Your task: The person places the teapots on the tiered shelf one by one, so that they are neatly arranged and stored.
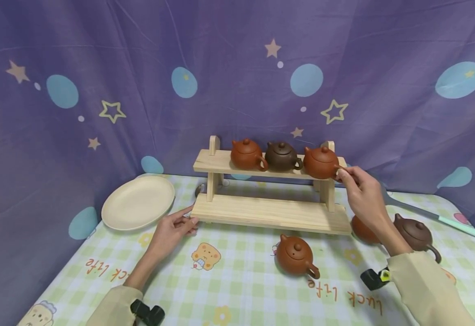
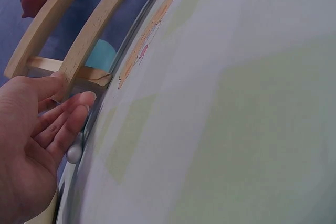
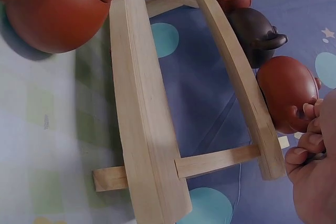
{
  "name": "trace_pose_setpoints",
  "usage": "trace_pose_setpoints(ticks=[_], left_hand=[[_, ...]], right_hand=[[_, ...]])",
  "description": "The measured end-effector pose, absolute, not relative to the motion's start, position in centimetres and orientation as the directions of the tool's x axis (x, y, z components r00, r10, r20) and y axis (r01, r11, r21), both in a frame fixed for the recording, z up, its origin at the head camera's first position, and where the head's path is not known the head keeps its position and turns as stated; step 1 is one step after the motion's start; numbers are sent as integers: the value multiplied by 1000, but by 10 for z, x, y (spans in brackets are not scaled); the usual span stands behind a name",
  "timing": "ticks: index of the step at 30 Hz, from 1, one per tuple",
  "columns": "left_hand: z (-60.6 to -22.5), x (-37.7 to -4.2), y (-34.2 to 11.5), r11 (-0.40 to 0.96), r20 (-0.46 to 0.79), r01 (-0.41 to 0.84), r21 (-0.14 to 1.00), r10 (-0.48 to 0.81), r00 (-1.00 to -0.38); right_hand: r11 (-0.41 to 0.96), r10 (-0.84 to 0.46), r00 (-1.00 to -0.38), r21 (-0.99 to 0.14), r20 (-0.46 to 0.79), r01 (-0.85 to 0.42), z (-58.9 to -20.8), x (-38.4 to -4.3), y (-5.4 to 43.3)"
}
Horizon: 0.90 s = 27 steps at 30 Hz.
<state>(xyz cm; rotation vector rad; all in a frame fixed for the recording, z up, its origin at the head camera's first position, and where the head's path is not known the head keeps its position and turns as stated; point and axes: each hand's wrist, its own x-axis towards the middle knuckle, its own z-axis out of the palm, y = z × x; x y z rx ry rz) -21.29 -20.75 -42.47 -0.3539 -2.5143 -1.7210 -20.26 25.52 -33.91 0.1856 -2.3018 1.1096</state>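
A reddish-brown teapot sits at the right end of the upper board of a two-tier wooden shelf. My right hand pinches its handle between thumb and fingers; the right wrist view shows this teapot against the board's end. To its left on that board are a dark brown teapot and another reddish-brown teapot. My left hand holds the left end of the lower board, thumb at the edge and fingers below it in the left wrist view.
A third reddish-brown teapot stands on the checked tablecloth before the shelf. Beyond my right forearm are a partly hidden reddish-brown teapot, a dark teapot and a mint-handled utensil. A cream plate lies left, a purple curtain behind.
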Motion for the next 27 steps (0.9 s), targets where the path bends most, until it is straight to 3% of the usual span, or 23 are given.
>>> trace_pose_setpoints(ticks=[27], left_hand=[[-427, -214, -209, 361, 180, 219, 906, 138, -974]], right_hand=[[630, 121, -851, -702, 512, -332, -333, -220, 251]])
